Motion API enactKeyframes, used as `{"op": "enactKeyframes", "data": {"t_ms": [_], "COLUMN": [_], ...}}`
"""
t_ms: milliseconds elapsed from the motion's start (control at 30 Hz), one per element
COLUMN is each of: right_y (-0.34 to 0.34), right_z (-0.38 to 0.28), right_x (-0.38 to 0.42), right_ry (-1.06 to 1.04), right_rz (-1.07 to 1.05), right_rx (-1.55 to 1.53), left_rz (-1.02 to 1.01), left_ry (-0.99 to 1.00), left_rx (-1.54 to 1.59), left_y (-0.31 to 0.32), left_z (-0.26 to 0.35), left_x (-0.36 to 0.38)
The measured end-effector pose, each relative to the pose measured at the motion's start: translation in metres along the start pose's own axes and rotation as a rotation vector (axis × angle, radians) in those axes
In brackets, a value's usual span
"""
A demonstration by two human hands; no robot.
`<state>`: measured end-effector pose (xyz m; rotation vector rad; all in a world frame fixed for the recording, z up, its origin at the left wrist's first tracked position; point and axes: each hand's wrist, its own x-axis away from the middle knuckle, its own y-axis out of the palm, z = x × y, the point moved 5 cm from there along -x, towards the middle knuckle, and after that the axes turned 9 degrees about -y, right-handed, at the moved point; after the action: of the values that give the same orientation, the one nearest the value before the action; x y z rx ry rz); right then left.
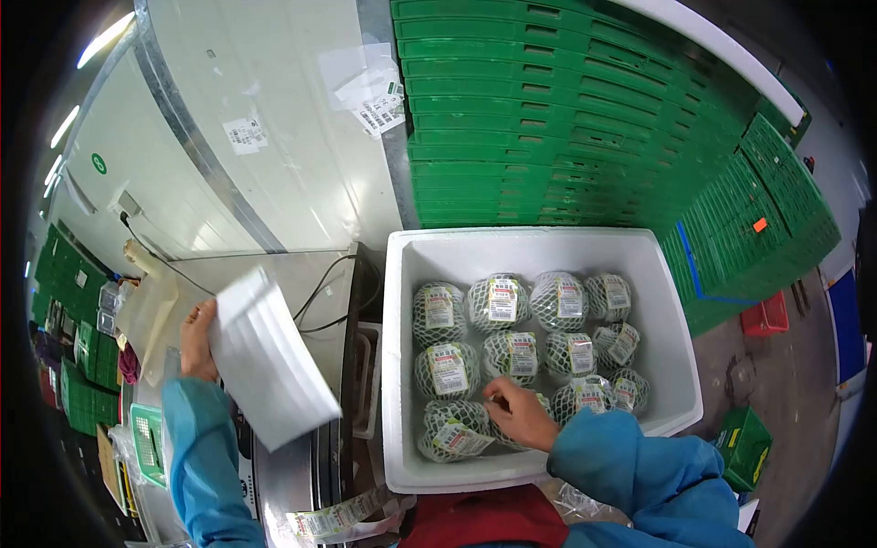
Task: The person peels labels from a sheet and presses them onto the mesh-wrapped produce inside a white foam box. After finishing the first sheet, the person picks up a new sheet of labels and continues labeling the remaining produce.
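My left hand (198, 341) grips the edge of a folded white sheet (272, 363), which hangs over the metal table beside the box. My right hand (524, 416) reaches over the near wall of a white foam box (398, 365), its fingers bent together above a net-wrapped pack. What those fingers hold, if anything, is hidden. Inside the box sit several round packs in white foam netting with printed labels, among them a front-left pack (437, 422) and a back pack (501, 290). The pack under my right hand is mostly covered.
Stacked green crates (548, 119) rise behind the box, with more crates (740, 233) at the right. A strip of labels (340, 517) trails off the metal table (290, 470) near my body. Black cables (322, 290) run along the table's back, and a green basket (146, 443) stands at left.
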<state>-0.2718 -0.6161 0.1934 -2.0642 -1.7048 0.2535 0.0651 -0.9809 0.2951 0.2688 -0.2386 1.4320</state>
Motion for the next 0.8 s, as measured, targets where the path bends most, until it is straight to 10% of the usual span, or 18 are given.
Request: {"op": "enactKeyframes", "data": {"t_ms": [167, 333, 400, 533, 800], "right_y": [0.017, -0.03, -0.038, 0.009, 0.055], "right_z": [0.008, -0.027, -0.061, -0.044, 0.008], "right_x": [-0.005, -0.007, -0.007, -0.042, -0.061], "right_ry": [0.02, 0.02, -0.445, -0.447, -0.309], "right_rz": [-0.309, -0.05, 0.196, 0.074, -0.331], "right_rx": [-0.032, 0.038, 0.364, 0.501, 0.597], "left_rz": [0.182, 0.323, 0.344, 0.291, 0.599], "left_ry": [0.061, 0.116, 0.013, -0.047, -0.087], "left_rx": [0.277, 0.343, 0.226, 0.426, -0.765], "left_y": [-0.04, -0.081, -0.108, -0.101, -0.15], "left_z": [-0.023, -0.076, -0.108, -0.137, -0.127], "left_x": [-0.099, -0.192, -0.237, -0.236, -0.26]}}
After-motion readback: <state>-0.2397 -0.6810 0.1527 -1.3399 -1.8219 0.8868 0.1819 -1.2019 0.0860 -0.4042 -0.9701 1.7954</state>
